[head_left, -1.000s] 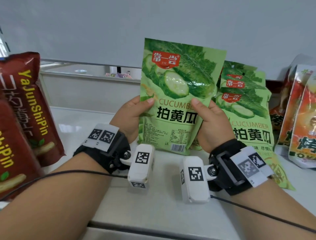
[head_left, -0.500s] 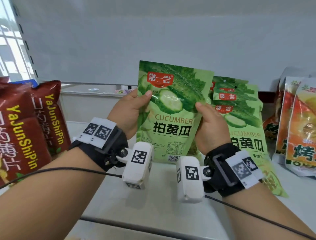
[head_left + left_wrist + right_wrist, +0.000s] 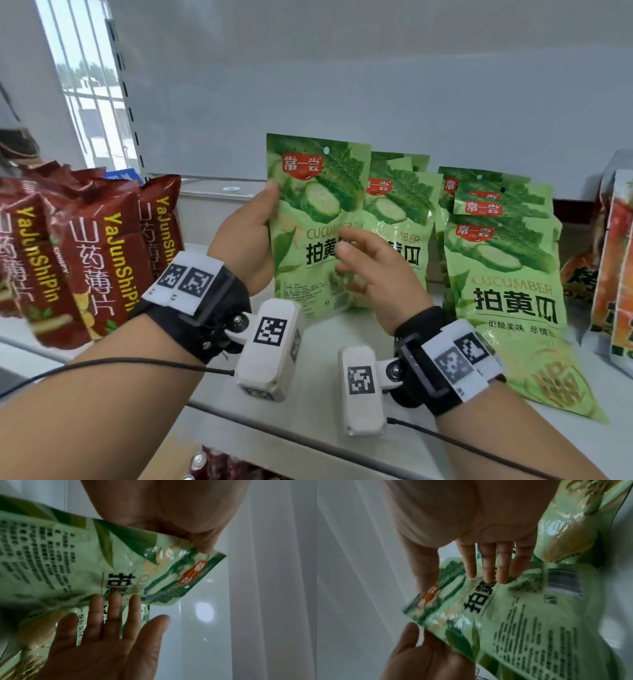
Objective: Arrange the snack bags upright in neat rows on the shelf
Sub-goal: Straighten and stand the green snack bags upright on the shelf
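A green cucumber snack bag (image 3: 318, 212) stands upright over the white shelf (image 3: 325, 377), its bottom edge at the shelf surface. My left hand (image 3: 270, 205) grips its left edge, thumb on the front and fingers hidden behind. In the left wrist view the thumb (image 3: 204, 545) pinches the bag (image 3: 85, 561). My right hand (image 3: 356, 253) is open in front of the bag, with straight fingers (image 3: 489, 563) touching its face (image 3: 513, 615). Another cucumber bag (image 3: 394, 212) stands just behind on the right.
Several cucumber bags (image 3: 503, 267) lean in a stack further right, the front one sloping toward the shelf edge. Dark red snack bags (image 3: 102, 260) stand at the left and orange bags (image 3: 613, 274) at the far right. A rail (image 3: 308, 442) runs along the shelf front.
My right hand has let go of the bag's right edge and opened flat against its front. The left hand has carried the bag back onto the shelf, next to the other green bags.
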`<state>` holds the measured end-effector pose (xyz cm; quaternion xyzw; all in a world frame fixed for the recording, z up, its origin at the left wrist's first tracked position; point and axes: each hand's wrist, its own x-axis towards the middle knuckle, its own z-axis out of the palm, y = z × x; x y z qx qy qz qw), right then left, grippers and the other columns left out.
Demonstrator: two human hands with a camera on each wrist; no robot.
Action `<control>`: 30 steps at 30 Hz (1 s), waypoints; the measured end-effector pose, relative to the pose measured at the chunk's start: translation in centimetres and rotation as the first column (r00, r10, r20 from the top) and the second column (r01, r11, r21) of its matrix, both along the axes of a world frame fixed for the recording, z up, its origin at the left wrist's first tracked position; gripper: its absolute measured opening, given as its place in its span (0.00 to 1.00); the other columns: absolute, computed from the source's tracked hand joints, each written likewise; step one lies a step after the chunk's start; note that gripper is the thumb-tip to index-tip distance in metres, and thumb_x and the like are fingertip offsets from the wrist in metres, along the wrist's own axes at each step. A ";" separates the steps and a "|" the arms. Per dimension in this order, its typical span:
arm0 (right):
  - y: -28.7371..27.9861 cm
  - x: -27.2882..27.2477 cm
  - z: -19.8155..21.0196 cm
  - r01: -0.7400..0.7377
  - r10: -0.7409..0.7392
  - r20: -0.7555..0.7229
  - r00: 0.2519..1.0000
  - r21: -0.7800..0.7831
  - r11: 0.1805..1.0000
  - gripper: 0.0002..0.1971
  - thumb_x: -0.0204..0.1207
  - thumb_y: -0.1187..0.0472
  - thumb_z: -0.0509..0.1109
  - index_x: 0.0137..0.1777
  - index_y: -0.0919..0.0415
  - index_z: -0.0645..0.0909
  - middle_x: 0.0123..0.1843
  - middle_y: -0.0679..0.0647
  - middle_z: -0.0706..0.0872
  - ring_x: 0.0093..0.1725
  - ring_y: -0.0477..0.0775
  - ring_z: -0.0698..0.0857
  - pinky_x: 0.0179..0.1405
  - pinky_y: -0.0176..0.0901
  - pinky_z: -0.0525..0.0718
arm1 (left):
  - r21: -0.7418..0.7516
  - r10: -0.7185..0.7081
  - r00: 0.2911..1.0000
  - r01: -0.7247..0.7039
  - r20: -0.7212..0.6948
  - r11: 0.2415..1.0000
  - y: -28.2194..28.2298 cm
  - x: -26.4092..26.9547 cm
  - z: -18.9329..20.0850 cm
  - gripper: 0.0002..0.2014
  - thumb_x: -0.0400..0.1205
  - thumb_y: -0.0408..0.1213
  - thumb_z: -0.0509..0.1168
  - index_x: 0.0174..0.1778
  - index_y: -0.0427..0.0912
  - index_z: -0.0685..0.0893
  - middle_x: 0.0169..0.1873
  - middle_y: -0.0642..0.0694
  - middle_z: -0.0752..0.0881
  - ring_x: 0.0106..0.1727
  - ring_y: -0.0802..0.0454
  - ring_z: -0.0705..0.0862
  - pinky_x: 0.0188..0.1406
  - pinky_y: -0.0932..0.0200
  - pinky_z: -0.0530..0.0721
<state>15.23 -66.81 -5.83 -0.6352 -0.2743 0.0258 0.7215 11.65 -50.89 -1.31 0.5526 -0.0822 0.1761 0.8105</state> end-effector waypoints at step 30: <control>-2.2 4.0 -1.9 0.604 -0.649 -0.061 0.758 -0.310 0.734 0.28 0.71 0.60 0.71 0.71 0.61 0.68 0.67 0.59 0.75 0.64 0.61 0.75 0.68 0.58 0.74 | 0.380 0.556 0.759 -0.430 -0.339 0.819 7.3 4.3 -6.6 0.21 0.80 0.25 0.61 0.69 0.45 0.76 0.52 0.37 0.88 0.47 0.40 0.88 0.50 0.43 0.87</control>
